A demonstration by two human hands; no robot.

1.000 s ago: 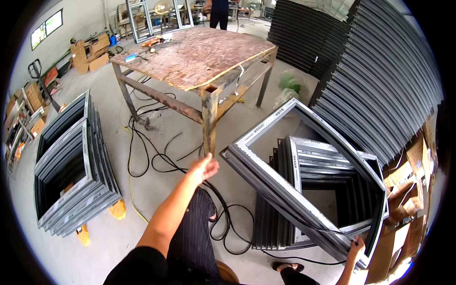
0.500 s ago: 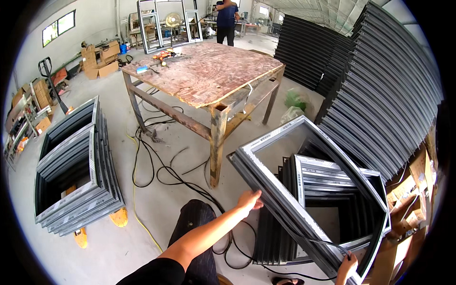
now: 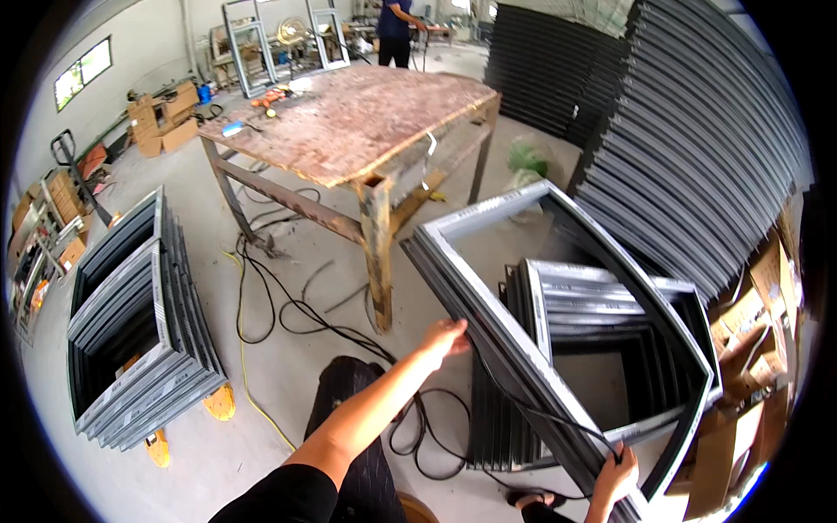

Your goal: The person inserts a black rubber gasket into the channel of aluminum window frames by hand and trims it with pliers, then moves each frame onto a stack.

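Observation:
A large grey rectangular window frame (image 3: 520, 342) stands tilted in front of me, its upper corner raised toward the table. My left hand (image 3: 446, 338) is at its left side, fingertips curled against the outer edge. Its near lower end is gripped by my right hand (image 3: 617, 475), with a thin black cable (image 3: 558, 420) running along the frame to these fingers. Behind and partly under it stand more grey frames (image 3: 536, 301), stacked upright; their lower parts are partly hidden.
A worn wooden table (image 3: 349, 122) on metal legs carries tools. Stacked frames (image 3: 131, 383) rest on a yellow pallet jack (image 3: 218, 403) at left. Dark profiles (image 3: 697, 148) rise at right, beside cardboard boxes (image 3: 732, 471). Cables (image 3: 305, 309) cross the floor. A person (image 3: 395, 30) stands beyond.
The view has shifted a little, so the table sits further left. Both hands and the tilted frame appear slightly higher and further left. The far person now reaches an arm to the right.

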